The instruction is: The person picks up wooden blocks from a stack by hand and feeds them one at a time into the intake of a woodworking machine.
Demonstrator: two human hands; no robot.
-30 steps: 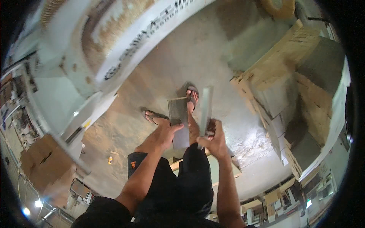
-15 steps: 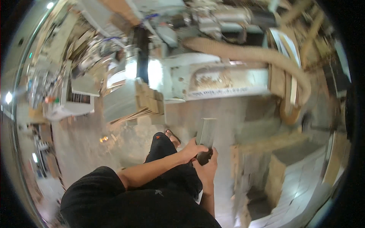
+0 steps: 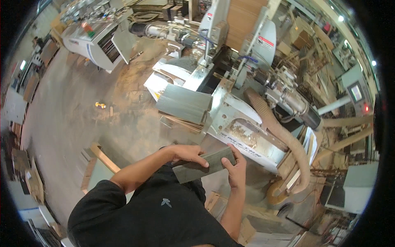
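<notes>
Grey board — one we can make out — grasped by our left hand and right hand; long axis slants lower left to upper right.

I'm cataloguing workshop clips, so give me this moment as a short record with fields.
Held: flat grey board; cannot tell if another lies beneath
Left hand: grips the board, thumb on its face
Right hand: grips it too, nearer the right end
Beyond: stack of grey panels, machine, ribbed hose
Floor, left: small yellow object
</notes>
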